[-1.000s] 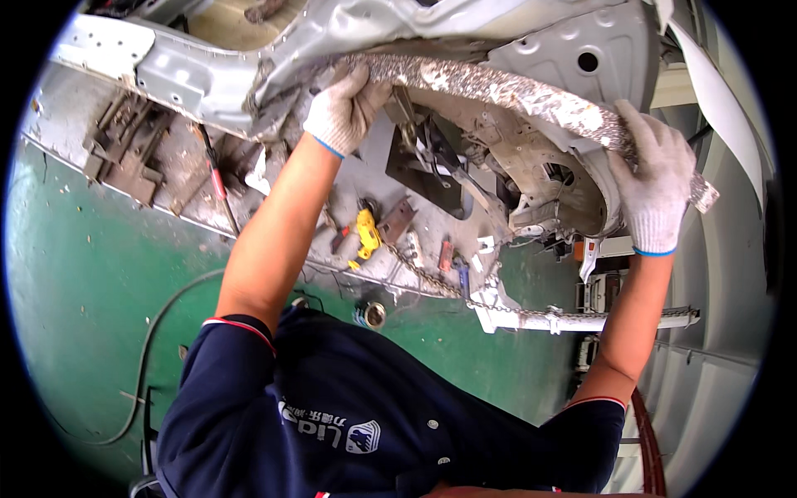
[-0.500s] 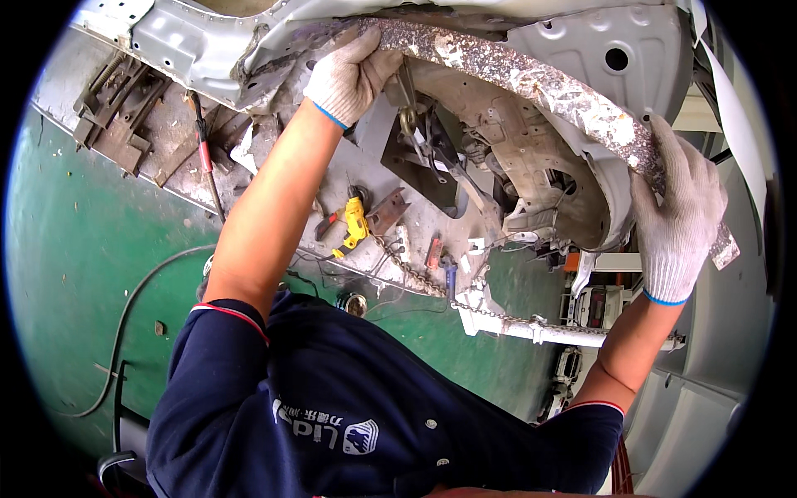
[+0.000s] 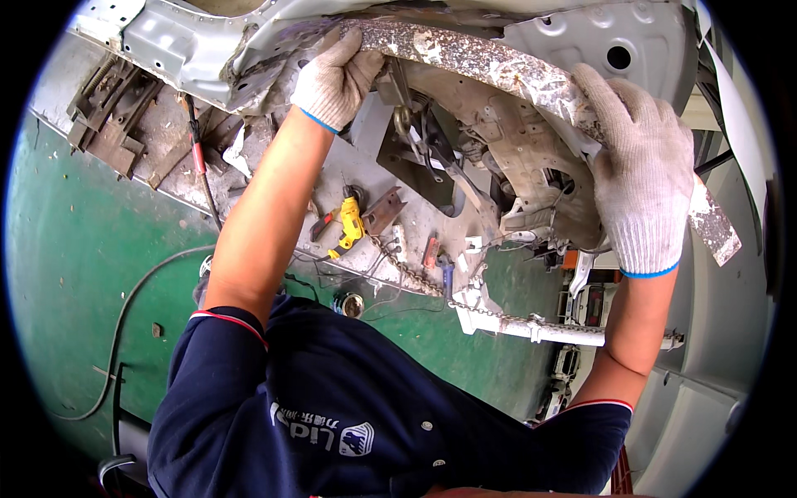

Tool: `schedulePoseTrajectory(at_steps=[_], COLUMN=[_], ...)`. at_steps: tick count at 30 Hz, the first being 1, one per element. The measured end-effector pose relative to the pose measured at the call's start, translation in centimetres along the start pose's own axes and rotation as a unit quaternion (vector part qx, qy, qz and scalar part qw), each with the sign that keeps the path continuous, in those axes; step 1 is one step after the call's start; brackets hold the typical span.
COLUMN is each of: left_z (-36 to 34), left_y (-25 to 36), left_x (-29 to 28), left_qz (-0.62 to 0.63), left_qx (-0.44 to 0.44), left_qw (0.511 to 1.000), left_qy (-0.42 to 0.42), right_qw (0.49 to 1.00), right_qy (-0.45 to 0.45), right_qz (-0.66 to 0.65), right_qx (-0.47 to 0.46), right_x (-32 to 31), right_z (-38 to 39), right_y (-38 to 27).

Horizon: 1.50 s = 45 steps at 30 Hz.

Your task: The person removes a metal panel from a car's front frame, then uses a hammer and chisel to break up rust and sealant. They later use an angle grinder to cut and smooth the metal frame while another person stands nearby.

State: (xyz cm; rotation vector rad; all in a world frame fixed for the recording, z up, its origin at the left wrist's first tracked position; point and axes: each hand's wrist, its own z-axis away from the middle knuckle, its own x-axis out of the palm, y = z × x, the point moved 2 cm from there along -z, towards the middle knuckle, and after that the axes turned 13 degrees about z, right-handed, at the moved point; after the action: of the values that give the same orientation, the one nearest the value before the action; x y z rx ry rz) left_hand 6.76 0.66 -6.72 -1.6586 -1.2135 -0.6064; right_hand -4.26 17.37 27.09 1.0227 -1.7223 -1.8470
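Observation:
A long, flat metal bar (image 3: 490,62), rusty and spattered with whitish paint, stretches across the upper part of the view against a bare car body panel (image 3: 594,41). At its left end my left hand (image 3: 336,83), in a white knit glove with blue cuff trim, is closed around it. Further right, my right hand (image 3: 639,162), gloved alike, wraps over the bar, whose far end sticks out past the wrist. Beneath the bar the wheel well (image 3: 498,129) shows bare, dirty metal. A chain clamp (image 3: 404,120) hangs just below my left hand.
On the metal bench (image 3: 336,178) lie a yellow power drill (image 3: 349,222), steel brackets (image 3: 108,112) and a red-handled tool (image 3: 199,153). A chain (image 3: 407,272) runs to a white beam (image 3: 531,328). An open can (image 3: 352,305) and a hose (image 3: 124,311) are on the green floor.
My right hand has slid left along the bar, so more of its end sticks out. My left hand and the bar's left end have shifted slightly left.

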Motion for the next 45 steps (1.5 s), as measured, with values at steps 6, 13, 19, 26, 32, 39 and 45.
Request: schedulePoseTrajectory(at_steps=[6, 13, 19, 26, 32, 39, 45], left_z=[-0.1, -0.3, -0.8, -0.4, -0.5, -0.5, -0.4], left_y=[-0.3, -0.9, -1.1, -1.7, -1.2, -1.6, -1.6], left_x=[-0.3, 0.1, -0.3, 1.4, 1.4, 1.3, 1.0], left_qz=[0.044, 0.106, 0.145, 0.1, 0.185, 0.099, 0.077], left_qx=[0.006, 0.025, 0.024, 0.063, -0.068, 0.008, 0.028], left_qw=[0.999, 0.994, 0.989, 0.988, 0.98, 0.988, 0.985], left_qy=[0.022, 0.015, 0.016, 0.096, -0.032, 0.116, 0.154], right_qw=[0.999, 0.998, 0.994, 0.988, 0.996, 0.998, 0.997], right_qy=[0.027, -0.024, -0.039, -0.061, -0.08, -0.006, -0.007], right_qz=[0.001, 0.025, 0.096, 0.138, 0.048, -0.036, -0.024], right_qx=[-0.035, -0.051, -0.035, -0.03, -0.006, -0.057, -0.068], right_x=[-0.2, -1.2, -2.3, -2.7, -2.8, -0.7, 0.6], right_z=[-1.1, -1.3, -0.7, 0.5, 0.5, -2.4, -5.3], right_y=[-0.8, 0.2, 1.4, 3.3, 2.7, -1.7, -3.1])
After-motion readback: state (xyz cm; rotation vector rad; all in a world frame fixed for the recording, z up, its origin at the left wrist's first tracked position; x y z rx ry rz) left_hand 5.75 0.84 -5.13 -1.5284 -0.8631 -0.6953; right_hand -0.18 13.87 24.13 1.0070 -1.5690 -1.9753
